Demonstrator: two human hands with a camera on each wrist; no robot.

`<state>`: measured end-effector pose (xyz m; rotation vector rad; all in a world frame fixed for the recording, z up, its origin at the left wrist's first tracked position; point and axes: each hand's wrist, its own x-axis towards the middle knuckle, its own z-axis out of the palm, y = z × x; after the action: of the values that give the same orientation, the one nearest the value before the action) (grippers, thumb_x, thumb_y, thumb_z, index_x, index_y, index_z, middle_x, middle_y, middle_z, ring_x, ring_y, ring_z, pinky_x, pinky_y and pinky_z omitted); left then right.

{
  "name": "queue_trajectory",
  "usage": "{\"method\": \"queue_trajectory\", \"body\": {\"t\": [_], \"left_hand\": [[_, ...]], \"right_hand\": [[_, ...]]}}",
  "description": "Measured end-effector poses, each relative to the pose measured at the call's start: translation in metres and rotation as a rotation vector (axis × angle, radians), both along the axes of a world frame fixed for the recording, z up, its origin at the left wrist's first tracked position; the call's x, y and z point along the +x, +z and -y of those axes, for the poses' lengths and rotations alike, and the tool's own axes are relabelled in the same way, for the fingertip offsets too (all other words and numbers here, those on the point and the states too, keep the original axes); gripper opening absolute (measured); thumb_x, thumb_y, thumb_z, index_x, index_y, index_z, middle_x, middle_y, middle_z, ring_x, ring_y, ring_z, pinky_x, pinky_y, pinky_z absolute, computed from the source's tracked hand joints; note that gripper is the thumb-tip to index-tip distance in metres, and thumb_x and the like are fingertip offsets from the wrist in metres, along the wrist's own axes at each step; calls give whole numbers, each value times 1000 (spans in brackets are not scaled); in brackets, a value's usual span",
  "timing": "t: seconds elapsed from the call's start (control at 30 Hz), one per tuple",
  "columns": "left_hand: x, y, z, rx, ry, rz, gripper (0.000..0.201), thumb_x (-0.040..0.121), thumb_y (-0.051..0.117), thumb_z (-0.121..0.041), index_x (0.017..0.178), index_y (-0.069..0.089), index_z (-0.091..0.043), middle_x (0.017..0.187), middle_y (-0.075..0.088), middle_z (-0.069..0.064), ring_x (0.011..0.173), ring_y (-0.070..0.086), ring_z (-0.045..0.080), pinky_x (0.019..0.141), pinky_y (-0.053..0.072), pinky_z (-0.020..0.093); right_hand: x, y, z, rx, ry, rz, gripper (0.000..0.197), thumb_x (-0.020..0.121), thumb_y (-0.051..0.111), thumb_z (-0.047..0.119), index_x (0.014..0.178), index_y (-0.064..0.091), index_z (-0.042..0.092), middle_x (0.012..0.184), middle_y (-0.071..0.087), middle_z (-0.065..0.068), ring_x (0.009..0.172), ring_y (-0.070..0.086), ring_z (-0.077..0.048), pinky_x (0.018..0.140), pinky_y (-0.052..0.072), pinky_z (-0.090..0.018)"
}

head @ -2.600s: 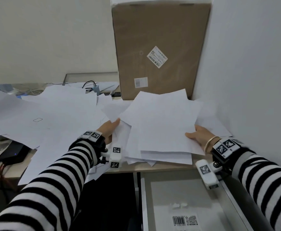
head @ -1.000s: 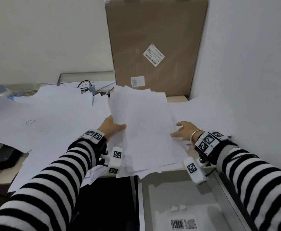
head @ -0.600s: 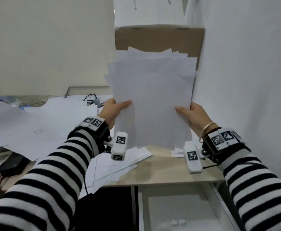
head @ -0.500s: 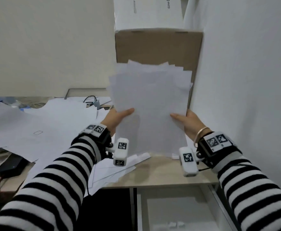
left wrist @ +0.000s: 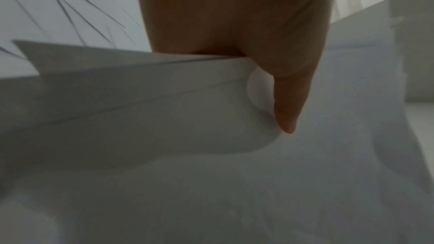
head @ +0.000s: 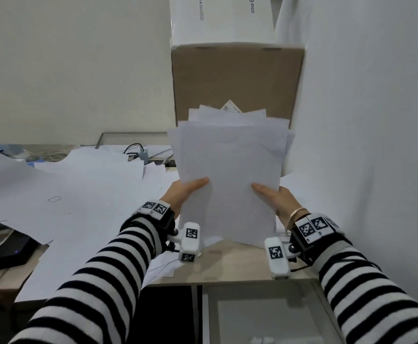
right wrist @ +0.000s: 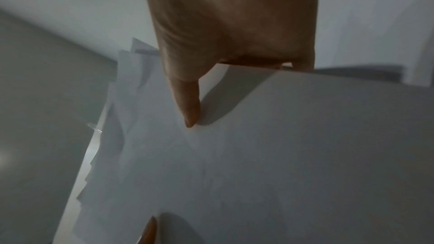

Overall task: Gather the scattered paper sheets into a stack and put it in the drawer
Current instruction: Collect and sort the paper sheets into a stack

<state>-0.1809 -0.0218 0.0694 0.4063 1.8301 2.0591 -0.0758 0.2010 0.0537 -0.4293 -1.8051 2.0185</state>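
I hold an uneven stack of white paper sheets [head: 230, 175] upright, its lower edge standing on the desk [head: 230, 266]. My left hand [head: 185, 192] grips the stack's left edge, thumb on the front. My right hand [head: 275, 197] grips the right edge the same way. In the left wrist view the thumb [left wrist: 288, 103] presses into the paper [left wrist: 187, 155]. The right wrist view shows a thumb [right wrist: 187, 103] on the front sheet [right wrist: 281, 155]. Many loose sheets [head: 66, 194] still lie spread over the desk's left part. The open drawer [head: 265, 316] is below the desk edge in front of me.
A tall brown cardboard box [head: 237, 83] stands behind the stack with a white box [head: 222, 18] on top. A white wall [head: 364, 120] closes the right side. Cables [head: 133, 147] and a dark device [head: 11, 249] lie at the left.
The sheets were gathered flat on the desk, lifted upright in both hands, then brought down; the stack's lower edge now stands on the desk.
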Motion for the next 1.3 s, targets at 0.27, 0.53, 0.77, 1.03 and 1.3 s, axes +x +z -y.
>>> {"method": "queue_trajectory", "body": {"t": [0.27,0.53,0.77,1.03,1.3], "left_hand": [[2,4,-9,79,201,-104,26,78,77,-24,97,70,-8,98,73,11,92,70,29,85,56,44],[6,-12,-9,50,40,-6,68,54,86,-38,112,67,-7,107,72,11,101,68,30,95,51,48],[19,-8,-22,81,91,4,55,59,85,-33,104,69,-7,102,73,12,95,70,30,89,55,47],[34,-55,-26,26,90,113,44,68,84,-16,106,68,-3,108,70,17,101,67,34,90,54,47],[32,-55,-23,19,17,104,58,60,85,-22,112,66,-5,112,70,14,106,65,33,94,51,50]], "right_hand": [[-2,9,12,1,-37,-109,23,78,75,12,100,68,10,96,72,-8,85,69,-26,80,57,-38],[6,-1,6,39,11,-24,29,72,80,20,99,69,12,101,72,-9,93,69,-26,85,55,-38],[11,1,9,-9,-102,-56,24,71,81,16,91,70,9,91,73,-11,78,70,-26,76,57,-37],[22,-37,13,34,45,194,30,73,79,11,101,69,8,108,69,-15,104,65,-33,96,49,-47],[25,-40,7,62,25,247,43,68,82,15,108,69,7,107,70,-12,100,65,-29,95,50,-48]]}}
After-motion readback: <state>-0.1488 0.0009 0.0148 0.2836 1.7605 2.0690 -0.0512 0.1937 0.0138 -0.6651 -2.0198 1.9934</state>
